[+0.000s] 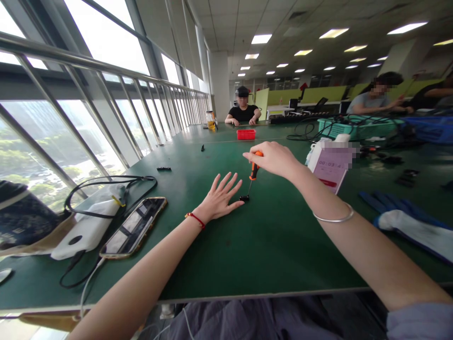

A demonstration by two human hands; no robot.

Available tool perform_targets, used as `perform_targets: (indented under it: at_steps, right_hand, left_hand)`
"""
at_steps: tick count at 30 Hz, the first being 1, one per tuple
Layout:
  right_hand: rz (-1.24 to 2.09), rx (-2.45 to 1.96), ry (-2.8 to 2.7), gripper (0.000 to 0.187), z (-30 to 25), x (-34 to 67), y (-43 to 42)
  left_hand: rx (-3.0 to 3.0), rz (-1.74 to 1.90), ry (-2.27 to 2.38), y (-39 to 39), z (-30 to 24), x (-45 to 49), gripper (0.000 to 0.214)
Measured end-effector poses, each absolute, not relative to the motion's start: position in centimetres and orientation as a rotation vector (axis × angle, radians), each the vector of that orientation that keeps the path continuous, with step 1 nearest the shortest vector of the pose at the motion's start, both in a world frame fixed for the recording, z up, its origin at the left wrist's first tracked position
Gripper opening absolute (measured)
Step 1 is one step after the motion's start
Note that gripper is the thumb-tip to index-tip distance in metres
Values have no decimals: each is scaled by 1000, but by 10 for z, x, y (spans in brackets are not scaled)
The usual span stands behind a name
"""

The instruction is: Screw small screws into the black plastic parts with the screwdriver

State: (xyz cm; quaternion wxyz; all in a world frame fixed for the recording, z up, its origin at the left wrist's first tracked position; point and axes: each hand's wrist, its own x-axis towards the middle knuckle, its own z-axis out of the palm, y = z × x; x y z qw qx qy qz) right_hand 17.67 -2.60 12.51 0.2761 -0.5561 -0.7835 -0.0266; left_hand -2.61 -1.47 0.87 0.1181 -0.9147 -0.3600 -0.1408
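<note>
My right hand [271, 158] is closed around the orange handle of a small screwdriver [253, 173], held upright with its tip down on a small black part [244, 198] on the green table [247, 245]. My left hand [220, 198] lies flat on the table with fingers spread, its thumb touching the black part. A red cord is on my left wrist, a silver bangle on my right.
A phone [134, 227], a white power bank [88, 226] and black cables lie at the left. A timer device [331, 165] and blue-white gloves [406, 224] are at the right. A red tray [246, 134] sits farther back. Seated people are at the far end and right.
</note>
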Motion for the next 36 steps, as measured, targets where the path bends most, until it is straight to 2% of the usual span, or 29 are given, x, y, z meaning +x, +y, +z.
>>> perform_targets:
  at_steps: [2, 7, 11, 15, 16, 19, 23, 27, 30, 33, 34, 36]
  right_hand:
    - [-56, -1489, -2093, 19, 125, 178, -25]
    - [64, -1490, -2157, 27, 128, 180, -25]
    - [32, -1544, -2151, 46, 129, 178, -29]
    - [25, -1520, -2144, 23, 131, 179, -30]
    - [34, -1523, -2147, 22, 131, 179, -30]
    - [95, -1557, -2167, 27, 132, 179, -31]
    - [60, -1574, -2179, 45, 132, 179, -32]
    - [32, -1503, -2175, 23, 132, 179, -32]
    - [107, -1519, -2186, 28, 132, 177, -32]
    - [85, -1570, -2179, 41, 130, 175, -32]
    - [57, -1569, -2171, 42, 130, 174, -32]
    - [14, -1547, -2153, 29, 129, 174, -32]
  left_hand:
    - [-2688, -385, -1044, -15, 8, -26, 63]
    - [-2702, -289, -1075, -14, 10, -27, 62]
    - [-2782, -248, -1129, -13, 9, -26, 63]
    - [-2887, -283, -1195, -11, 8, -22, 59]
    - [-2894, -307, -1218, -12, 8, -20, 57]
    - [-2886, -369, -1273, -13, 8, -17, 54]
    - [-2876, -377, -1237, -13, 9, -17, 50]
    - [-2862, -353, -1204, -13, 10, -17, 47]
    - [-2851, -335, -1203, -14, 10, -17, 46]
    - [-2842, -335, -1198, -13, 9, -17, 46]
    - [-2841, -338, -1197, -13, 8, -17, 46]
    - [-2842, -342, -1198, -13, 8, -18, 45]
